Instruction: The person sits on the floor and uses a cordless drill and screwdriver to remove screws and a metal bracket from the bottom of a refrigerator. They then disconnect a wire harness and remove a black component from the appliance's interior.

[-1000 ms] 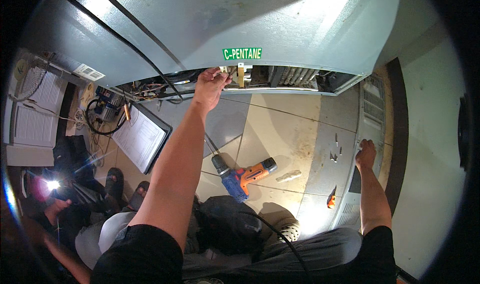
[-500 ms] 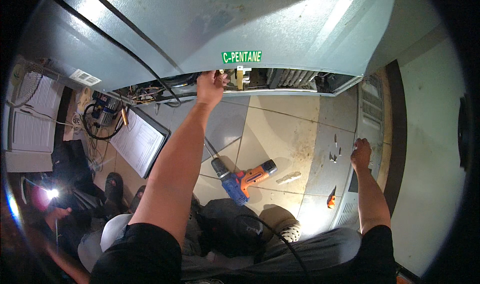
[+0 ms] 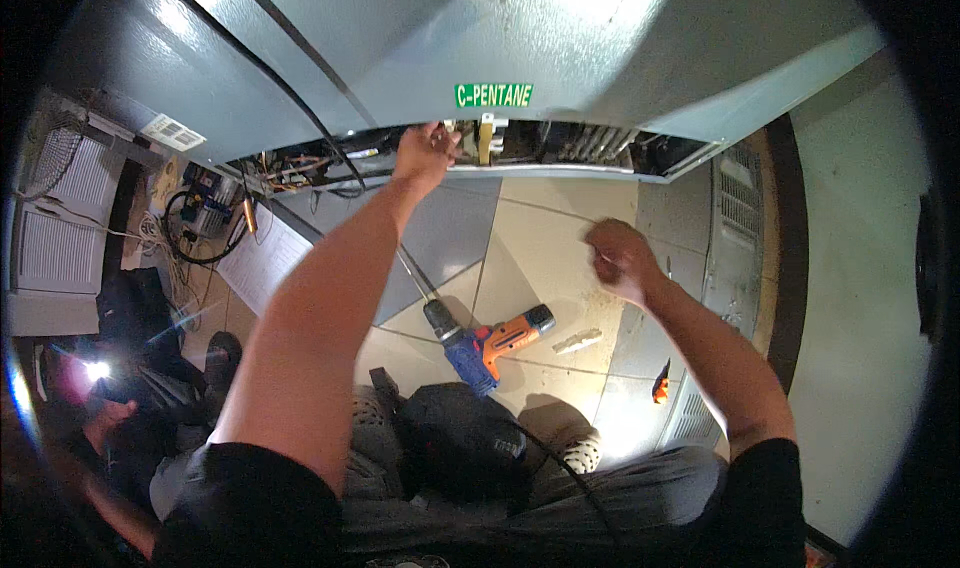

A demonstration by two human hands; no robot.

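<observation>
One grey metal appliance cabinet stands along the far edge of the tiled floor, its one low compartment exposed. The left hand reaches to that opening, just left of one yellowish bracket, fingers bent; whether they grip anything I cannot tell. The right hand hangs above the floor, fingers curled in, any contents hidden. On the floor lie one blue-and-orange cordless drill, one pale scrap and one orange-handled tool; one vented grey panel runs along its right edge.
</observation>
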